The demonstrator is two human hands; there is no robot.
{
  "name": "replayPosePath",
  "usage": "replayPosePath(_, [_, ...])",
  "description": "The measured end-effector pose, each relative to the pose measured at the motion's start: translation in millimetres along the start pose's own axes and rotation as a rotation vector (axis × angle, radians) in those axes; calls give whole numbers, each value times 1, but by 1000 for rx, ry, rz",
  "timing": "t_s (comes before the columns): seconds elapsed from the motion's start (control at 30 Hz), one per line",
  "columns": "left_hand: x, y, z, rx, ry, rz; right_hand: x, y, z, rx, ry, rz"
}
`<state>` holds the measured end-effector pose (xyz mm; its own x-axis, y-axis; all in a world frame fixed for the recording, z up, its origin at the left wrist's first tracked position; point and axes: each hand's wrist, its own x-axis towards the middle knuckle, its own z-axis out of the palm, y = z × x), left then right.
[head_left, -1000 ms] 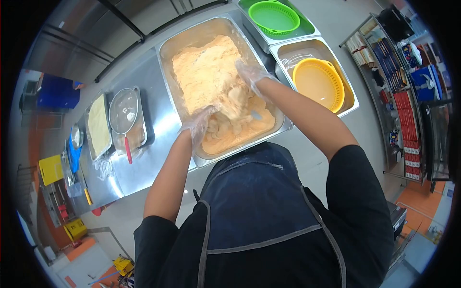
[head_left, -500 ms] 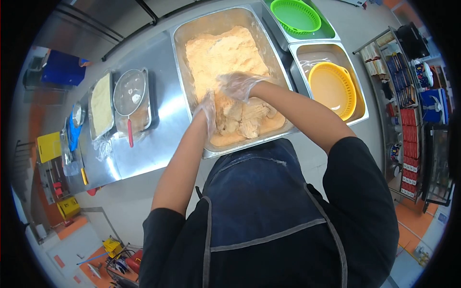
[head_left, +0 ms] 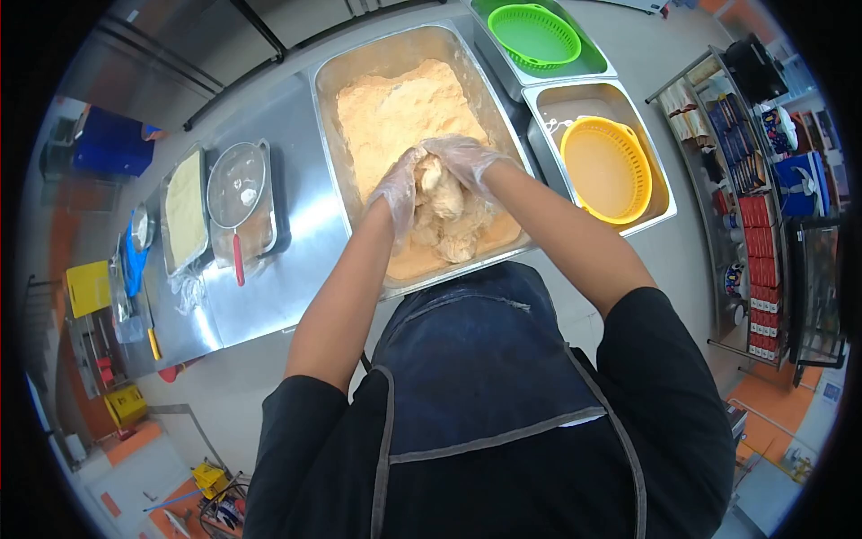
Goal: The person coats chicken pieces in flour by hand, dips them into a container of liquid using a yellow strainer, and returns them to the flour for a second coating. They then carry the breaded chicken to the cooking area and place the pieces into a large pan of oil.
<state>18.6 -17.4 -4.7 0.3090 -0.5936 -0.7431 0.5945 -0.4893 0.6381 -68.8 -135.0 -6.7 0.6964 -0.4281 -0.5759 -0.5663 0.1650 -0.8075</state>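
A deep steel pan (head_left: pixel 325 117) in front of me holds pale orange breading flour (head_left: pixel 404 103). Flour-coated chicken pieces (head_left: pixel 442 199) are heaped in its near half. My left hand (head_left: pixel 400 187), in a clear plastic glove, curls around the left side of the upper pieces. From the right, my right hand (head_left: pixel 469 164), gloved the same way, cups those pieces, fingers bent over their far side. The two hands nearly meet at the top of the heap. More coated pieces lie below, toward the pan's near edge. The fingertips are partly hidden by chicken and flour.
Right of the pan stand steel pans with a green basket (head_left: pixel 534 36) and a yellow basket (head_left: pixel 606 171) in cloudy liquid. On the steel table (head_left: pixel 292 269) to the left are a red-handled sieve (head_left: pixel 236 186) and a tray of pale powder (head_left: pixel 186 211). A stocked shelf (head_left: pixel 718 198) stands far right.
My right hand has turned from lying over the flour to cupping the pieces. My left hand has moved in beside it, and chicken now shows between both hands.
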Motion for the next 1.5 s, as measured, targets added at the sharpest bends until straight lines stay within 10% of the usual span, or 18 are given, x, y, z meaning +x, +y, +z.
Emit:
replayPosePath(0.17, [-3,-11,-23,315,185,45,11,22,-31,-220,43,-2])
replayPosePath(0.27, [19,-39,-24,66,187,-40,40,65,-36,-1170,-189,-88])
replayPosePath(0.37, [29,-52,-8,-47,137,-67,65,117,9,-98,314,213])
replayPosePath(0.47, [29,-57,6,48,106,-39,45,95,12,334,112,144])
replayPosePath(0.67, [32,-52,-32,161,116,-33,-23,6,-3,-297,38,-14])
replayPosePath(0.9, [130,-64,-109,1253,346,304,97,52,20,-1160,25,-232])
replayPosePath(1.07, [80,-37,-68,225,-25,-67,93,66,24,-1242,-174,-298])
replayPosePath(1.4, [122,-38,-29,225,-131,8,74,67,6,-1137,-154,-303])
replayPosePath(1.5, [35,-19,-1,244,-122,16,70,67,-11,-1039,-92,-307])
